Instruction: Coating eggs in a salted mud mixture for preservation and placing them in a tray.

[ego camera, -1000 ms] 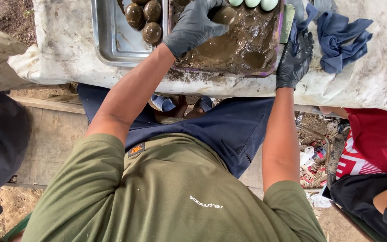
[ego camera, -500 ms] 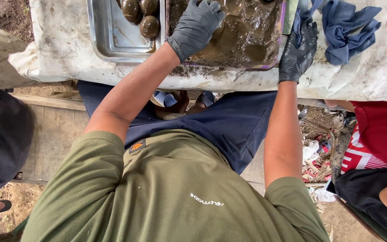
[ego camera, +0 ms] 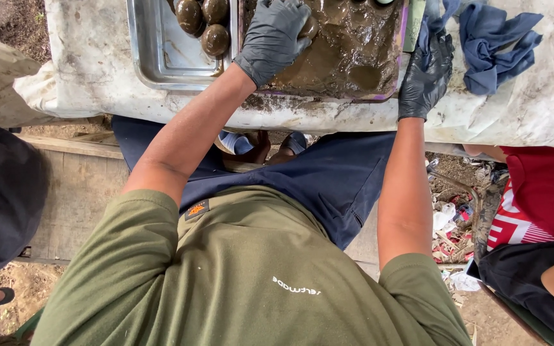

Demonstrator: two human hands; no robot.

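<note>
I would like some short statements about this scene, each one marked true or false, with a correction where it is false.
1. Both hands wear dark gloves. True: left hand, right hand.
2. The left hand rests in the mud tray on a mud-coated egg. True.
3. The metal tray holds clean white eggs. False: its coated eggs are brown with mud.
4. The right hand holds the blue cloth. False: it rests at the mud tray's right edge; the cloth lies beside it.
5. The table cover is spotless. False: it is stained with mud.
</note>
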